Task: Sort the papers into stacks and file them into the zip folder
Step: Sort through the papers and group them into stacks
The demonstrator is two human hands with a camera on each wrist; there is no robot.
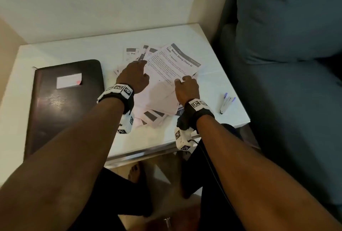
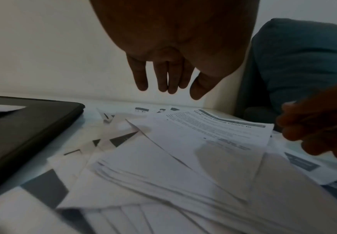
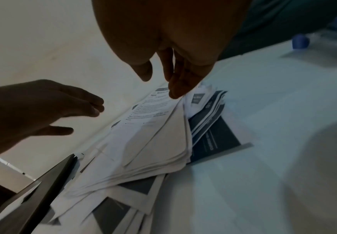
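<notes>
A loose pile of printed papers (image 1: pixel 162 90) lies spread over the middle of the white table (image 1: pixel 212 82). The top sheet (image 1: pixel 172 62) shows a heading about dining chairs. My right hand (image 1: pixel 185 86) pinches that sheet's near edge, and in the right wrist view its fingertips (image 3: pixel 175 91) meet on the raised paper edge. My left hand (image 1: pixel 135 75) hovers over the pile's left part with its fingers (image 2: pixel 163 79) straight and holding nothing. The dark zip folder (image 1: pixel 64 101) lies closed, flat on the table to the left of the papers (image 2: pixel 183 158).
Pens with blue caps (image 1: pixel 226 102) lie near the table's right edge. A blue-grey sofa (image 1: pixel 286 45) stands close against the right side. A wall runs behind the table. A white label (image 1: pixel 68 80) sits on the folder (image 2: pixel 23 131).
</notes>
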